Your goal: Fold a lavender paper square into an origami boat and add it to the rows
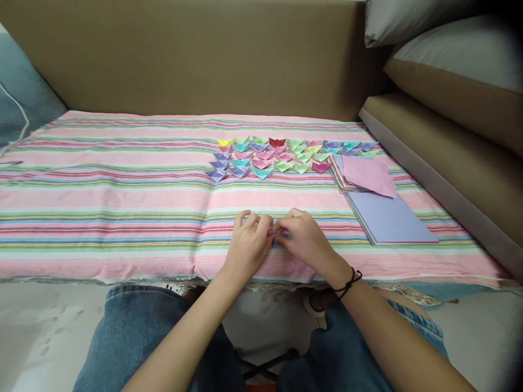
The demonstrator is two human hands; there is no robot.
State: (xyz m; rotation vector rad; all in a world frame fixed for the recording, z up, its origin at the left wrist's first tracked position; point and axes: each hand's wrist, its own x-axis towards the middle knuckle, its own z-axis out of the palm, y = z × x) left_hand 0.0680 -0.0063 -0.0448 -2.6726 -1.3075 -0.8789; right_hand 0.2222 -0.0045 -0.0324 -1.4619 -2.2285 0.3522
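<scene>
Close together near the front edge of the striped cloth, my left hand (252, 239) and my right hand (301, 238) pinch a small piece of blue-purple folded paper (281, 235) between their fingertips. Most of the paper is hidden by the fingers, so its shape cannot be made out. Beyond the hands, several small folded paper boats (262, 172) in many colours stand in rows. To the right lies a stack of purple paper (392, 218), with pink paper sheets (368, 174) piled across its far end.
The striped cloth (102, 201) covers a flat seat with a brown backrest (204, 60) behind it. Brown and grey cushions (457, 71) are stacked at the right. A white cable (18, 109) hangs at the far left. The front edge runs just above my knees.
</scene>
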